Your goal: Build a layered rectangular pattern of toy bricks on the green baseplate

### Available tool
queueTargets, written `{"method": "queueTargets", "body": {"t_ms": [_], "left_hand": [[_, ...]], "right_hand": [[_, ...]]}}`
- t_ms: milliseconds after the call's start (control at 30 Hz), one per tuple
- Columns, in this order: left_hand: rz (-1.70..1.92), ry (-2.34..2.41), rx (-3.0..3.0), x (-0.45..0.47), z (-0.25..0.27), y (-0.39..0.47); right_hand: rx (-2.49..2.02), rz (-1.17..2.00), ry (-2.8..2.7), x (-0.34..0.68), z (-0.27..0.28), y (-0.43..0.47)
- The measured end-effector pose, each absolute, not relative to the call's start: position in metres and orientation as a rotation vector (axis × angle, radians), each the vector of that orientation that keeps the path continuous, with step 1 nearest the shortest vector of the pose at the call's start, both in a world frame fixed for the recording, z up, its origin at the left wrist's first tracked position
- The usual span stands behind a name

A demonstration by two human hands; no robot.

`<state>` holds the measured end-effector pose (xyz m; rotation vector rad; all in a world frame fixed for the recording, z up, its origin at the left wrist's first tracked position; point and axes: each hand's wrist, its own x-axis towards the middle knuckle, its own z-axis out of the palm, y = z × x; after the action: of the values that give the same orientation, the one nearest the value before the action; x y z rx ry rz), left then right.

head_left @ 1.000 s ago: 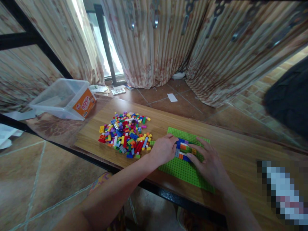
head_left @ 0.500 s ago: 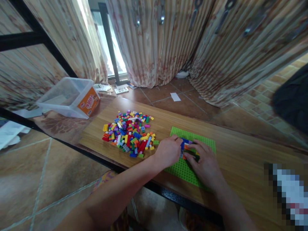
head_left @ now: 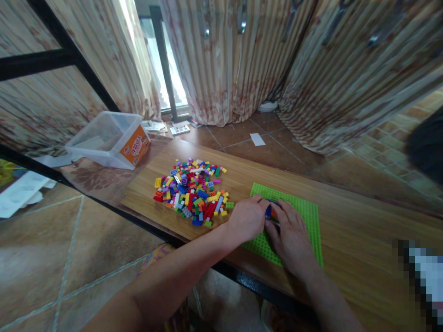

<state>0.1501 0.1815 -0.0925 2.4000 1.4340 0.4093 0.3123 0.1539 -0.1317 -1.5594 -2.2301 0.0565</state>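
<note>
A green studded baseplate (head_left: pixel 304 221) lies on the wooden tabletop, under both hands. On it, between my hands, sits a small cluster of building bricks (head_left: pixel 269 212), of which some blue and orange shows; most of it is covered by fingers. My left hand (head_left: pixel 247 217) is closed against the cluster's left side, its fingertips curled out of sight. From the right, my right hand (head_left: pixel 289 233) wraps thumb and fingers around the same bricks. A large pile of loose coloured bricks (head_left: pixel 194 191) lies left of the baseplate, with a lime brick (head_left: pixel 230 205) beside my left wrist.
A clear plastic box (head_left: pixel 104 143) with an orange label stands at the table's left end on a patterned cloth (head_left: pixel 90 177). Striped curtains (head_left: pixel 235 69) hang behind. A white paper (head_left: pixel 257 139) lies on the tiled floor. A pixelated object (head_left: pixel 425 272) is at right.
The whole view has shifted, so the table appears slightly further right. My right hand has closed in toward my left, covering more of the bricks.
</note>
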Motion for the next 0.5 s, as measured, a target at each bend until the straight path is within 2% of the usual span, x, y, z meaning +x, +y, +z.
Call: {"method": "queueTargets", "body": {"t_ms": [500], "left_hand": [[0.466,1.417,2.359,0.1499,-0.0908,0.1826]], "right_hand": [[-1.536,0.059,-2.287,0.3156,-0.1305,0.1537]]}}
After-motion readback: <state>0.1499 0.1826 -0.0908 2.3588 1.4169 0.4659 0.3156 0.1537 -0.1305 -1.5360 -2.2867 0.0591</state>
